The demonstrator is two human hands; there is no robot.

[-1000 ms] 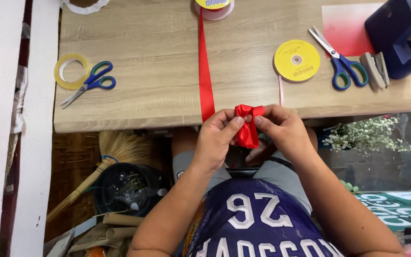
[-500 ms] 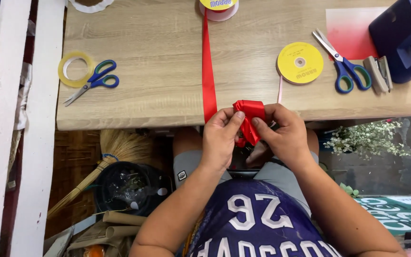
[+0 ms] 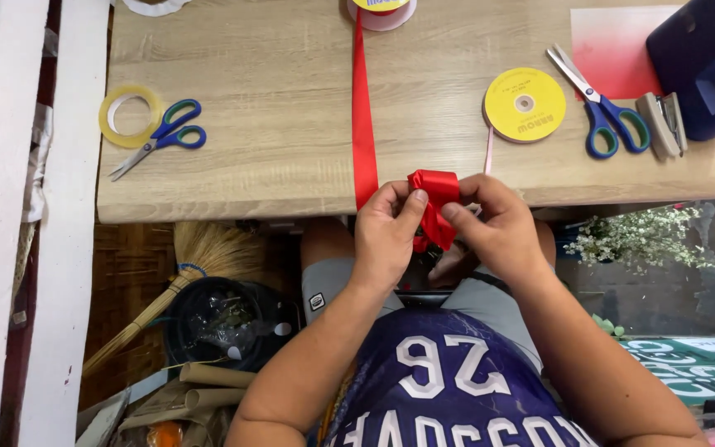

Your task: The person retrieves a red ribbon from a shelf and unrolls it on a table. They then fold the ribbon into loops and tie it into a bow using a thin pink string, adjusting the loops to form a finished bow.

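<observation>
**Inspector:** State of the hands?

**Clerk:** Both are clenched on the folded red ribbon (image 3: 434, 192). The left hand (image 3: 386, 232) pinches it from one side, thumb and forefinger meeting on the loop; the right hand (image 3: 498, 228) grasps the other side, its forefinger pressed on the fold.

**Inspector:** Location of the ribbon?

**Clerk:** Just off the near edge of the wooden table (image 3: 275, 99), held above the person's lap. A flat red strip (image 3: 362, 108) runs from it across the table to a spool (image 3: 381, 12) at the far edge.

**Inspector:** Other items on the table?

**Clerk:** Near the left edge, a clear tape ring (image 3: 130, 114) touches green-and-blue scissors (image 3: 161, 139). Right of the strip lies a yellow ribbon reel (image 3: 525, 104), then blue scissors (image 3: 602, 106), a stapler (image 3: 662, 124) and a dark blue dispenser (image 3: 701, 62) at the right edge.

**Inspector:** Below the table?

**Clerk:** A straw broom (image 3: 184, 273) beside a black bucket (image 3: 225, 319).
</observation>
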